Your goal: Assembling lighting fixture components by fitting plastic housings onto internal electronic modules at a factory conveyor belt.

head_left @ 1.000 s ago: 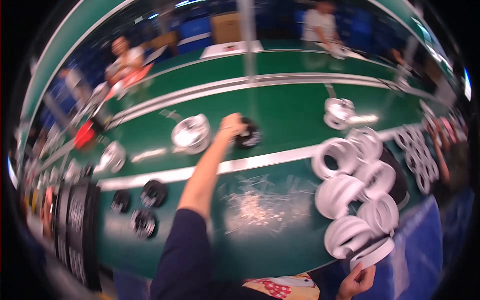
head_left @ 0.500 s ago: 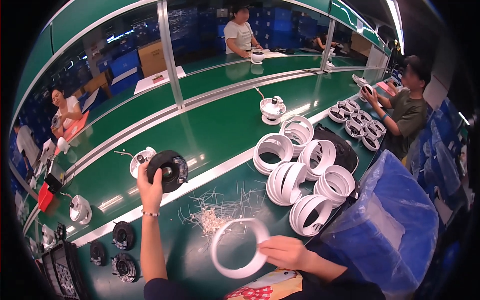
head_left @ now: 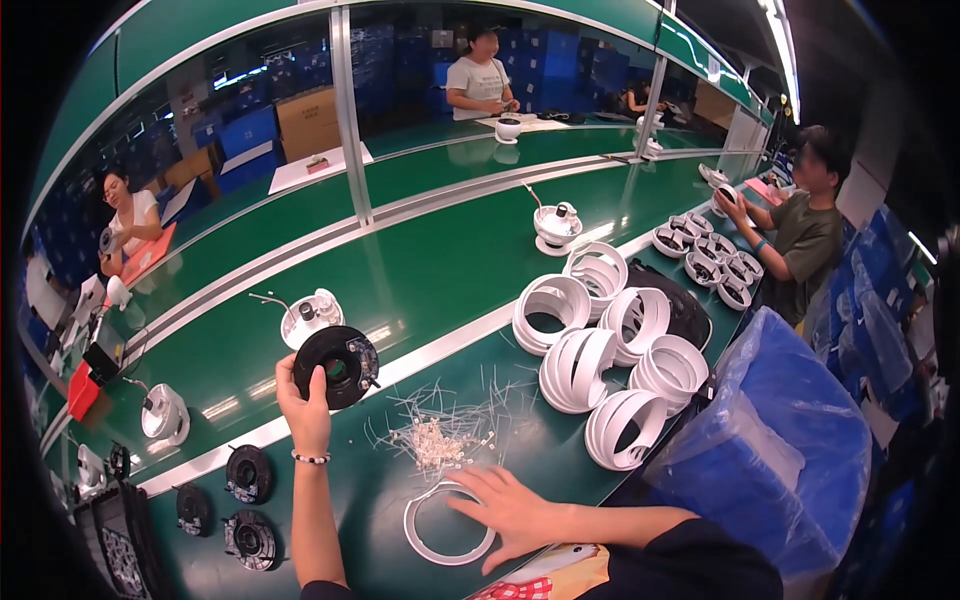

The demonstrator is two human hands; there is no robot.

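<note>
My left hand [head_left: 308, 405] grips a round black disc [head_left: 318, 372] by its left edge, thumb on its face; the disc has a central hole and a small circuit board on its right side. My right hand [head_left: 505, 512] is spread, fingers apart, over the right side of a white plastic ring [head_left: 415, 535]. That ring lies on the green bench near its front edge. Just beyond it is a loose pile of thin white wires with small connectors [head_left: 432, 443]. Whether my right fingertips touch the ring I cannot tell.
Several white ring stacks [head_left: 578, 370] stand to the right, beside a plastic-lined blue bin [head_left: 775, 450]. More black discs [head_left: 250, 540] lie at the left near a black tray [head_left: 115, 530]. White round housings [head_left: 312, 318] sit on the green conveyor [head_left: 420, 275]. Co-workers sit across and at the right.
My right hand has let go of the white ring, which now lies on the bench, and its fingers have spread. My left hand has lowered the black disc slightly.
</note>
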